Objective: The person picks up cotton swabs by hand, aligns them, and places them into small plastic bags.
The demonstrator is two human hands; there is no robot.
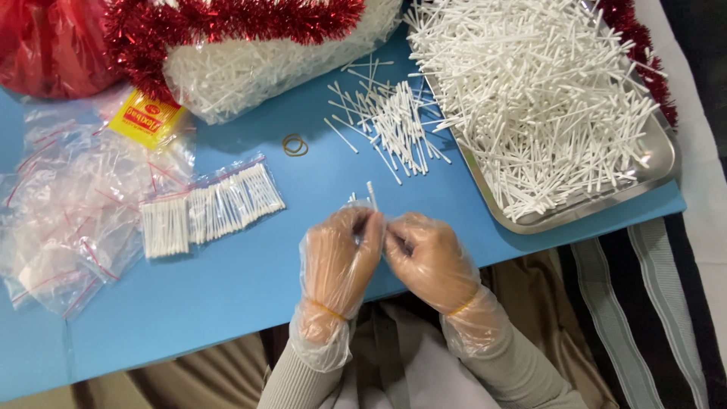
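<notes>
Both my hands wear thin clear plastic gloves and meet over the front edge of the blue table (227,288). My left hand (338,261) is closed around a small bunch of white cotton swabs (369,198) whose tips stick up above my fingers. My right hand (429,257) presses against the same bunch from the right, fingers curled in. A loose pile of swabs (394,121) lies on the table just beyond my hands.
A metal tray (659,163) heaped with swabs sits at the right. Two filled small zip bags (212,208) lie left of my hands, beside empty clear bags (60,212). Rubber bands (294,145), a yellow packet (146,117), a large bag of swabs (257,68) and red tinsel (227,19) lie behind.
</notes>
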